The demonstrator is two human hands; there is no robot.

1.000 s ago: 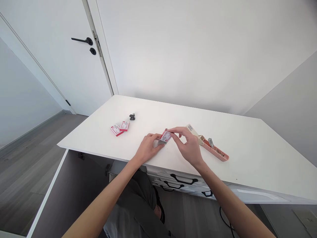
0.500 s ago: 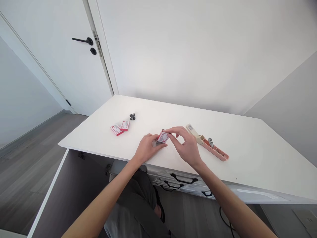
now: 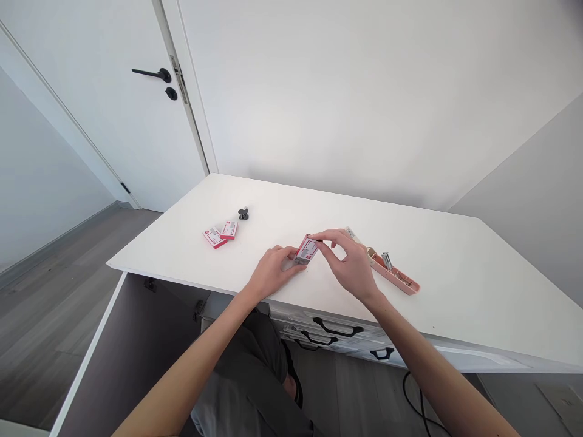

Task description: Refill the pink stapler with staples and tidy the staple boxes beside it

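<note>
Both hands meet over the front middle of the white desk [image 3: 455,267]. My left hand [image 3: 272,272] and my right hand [image 3: 350,261] pinch a small red and white staple box [image 3: 306,249] between their fingertips, just above the desk top. Right of my right hand lies an opened pink and cream stapler [image 3: 390,270], its top swung back so the metal channel shows; part of it is hidden behind my fingers.
Two more red and white staple boxes [image 3: 220,235] lie side by side at the left of the desk, with a small black clip [image 3: 243,213] just behind them. Drawers with black handles [image 3: 337,331] sit under the desk. A white door [image 3: 109,91] stands at the back left.
The box was turned and shifted slightly between my fingers, first a little left, then back right. My right hand has moved up a little and covers more of the stapler.
</note>
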